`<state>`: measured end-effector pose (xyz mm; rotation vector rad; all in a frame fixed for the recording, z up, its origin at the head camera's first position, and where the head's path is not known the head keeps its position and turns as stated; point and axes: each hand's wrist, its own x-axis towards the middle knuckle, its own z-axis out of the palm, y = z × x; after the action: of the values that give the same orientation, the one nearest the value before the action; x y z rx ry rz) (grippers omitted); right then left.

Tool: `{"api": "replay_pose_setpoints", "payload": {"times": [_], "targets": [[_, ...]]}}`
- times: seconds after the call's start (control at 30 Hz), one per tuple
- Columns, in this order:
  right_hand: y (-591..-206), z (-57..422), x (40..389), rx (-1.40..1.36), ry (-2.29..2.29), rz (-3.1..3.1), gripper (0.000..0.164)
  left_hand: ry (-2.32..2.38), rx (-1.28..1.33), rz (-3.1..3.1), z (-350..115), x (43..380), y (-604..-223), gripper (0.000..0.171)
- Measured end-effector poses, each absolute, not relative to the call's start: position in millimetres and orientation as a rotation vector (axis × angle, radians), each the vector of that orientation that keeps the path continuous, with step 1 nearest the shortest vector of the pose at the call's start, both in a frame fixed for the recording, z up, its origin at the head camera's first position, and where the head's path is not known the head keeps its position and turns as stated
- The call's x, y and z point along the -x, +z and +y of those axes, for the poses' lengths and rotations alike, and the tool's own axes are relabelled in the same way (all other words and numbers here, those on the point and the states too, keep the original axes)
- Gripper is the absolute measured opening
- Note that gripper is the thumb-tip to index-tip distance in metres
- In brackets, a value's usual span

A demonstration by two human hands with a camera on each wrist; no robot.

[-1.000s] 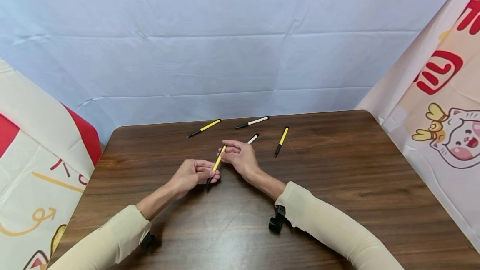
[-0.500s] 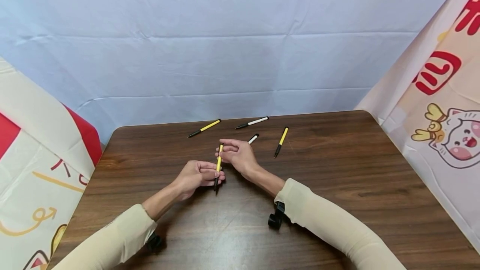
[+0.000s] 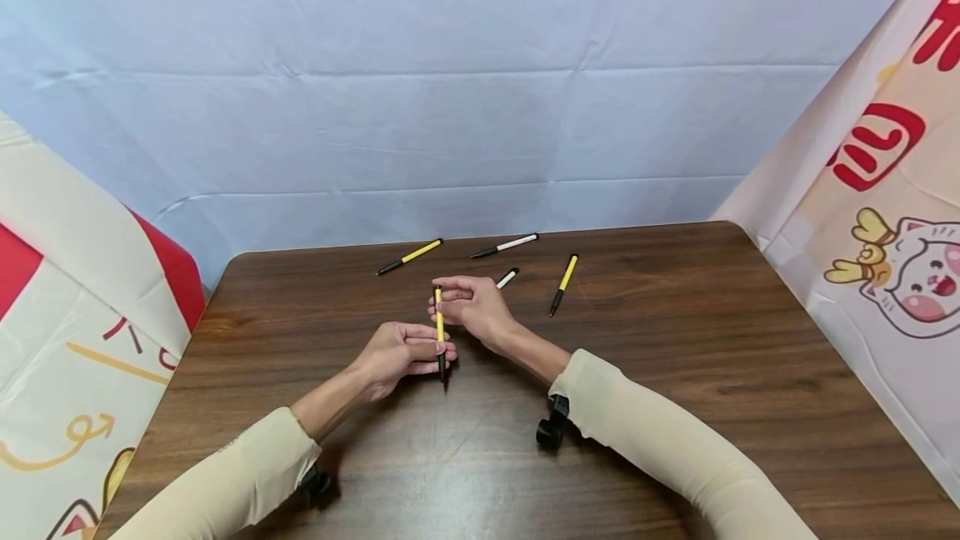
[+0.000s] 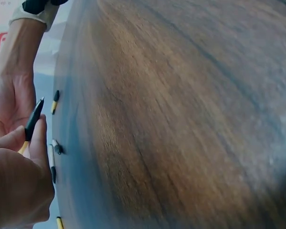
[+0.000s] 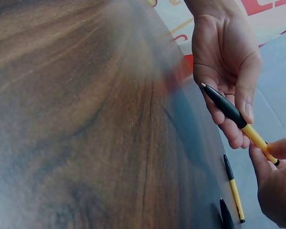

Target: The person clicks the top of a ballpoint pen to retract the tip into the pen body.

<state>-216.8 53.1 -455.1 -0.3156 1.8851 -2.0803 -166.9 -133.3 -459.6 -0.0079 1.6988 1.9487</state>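
Observation:
A yellow pen [image 3: 439, 322] with a black grip is held between both hands over the table, its tip toward the person. My left hand [image 3: 393, 355] pinches it at the black grip between thumb and fingers. Up at its black-capped end, my right hand [image 3: 480, 311] pinches the barrel. The right wrist view shows the metal point bare at the end of the black grip [image 5: 224, 105]. Just behind the right hand lies a white pen [image 3: 507, 277], its lower part hidden by that hand.
On the brown wooden table [image 3: 637, 407], toward the back edge, lie another yellow pen [image 3: 410, 257] at left, a second white pen [image 3: 506, 245] in the middle, and a third yellow pen [image 3: 564, 284] at right. A pale cloth [image 3: 480, 107] hangs behind the table.
The held pen has swung from a slant to nearly straight up and down in the head view. My left hand has shifted right with its tip end; the right hand has barely moved.

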Motion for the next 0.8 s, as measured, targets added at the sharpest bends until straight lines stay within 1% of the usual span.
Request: {"api": "replay_pose_setpoints", "payload": {"times": [0.47,0.8], "targets": [[-451.5,51.1,218.5,0.303,-2.096,1.964,0.043,1.996,0.052,1.69,-126.1,169.3,-452.1,0.034],[-453.1,51.4,218.1,0.281,-2.085,1.997,0.039,1.97,0.051,1.686,-128.6,167.9,-454.0,0.036]]}}
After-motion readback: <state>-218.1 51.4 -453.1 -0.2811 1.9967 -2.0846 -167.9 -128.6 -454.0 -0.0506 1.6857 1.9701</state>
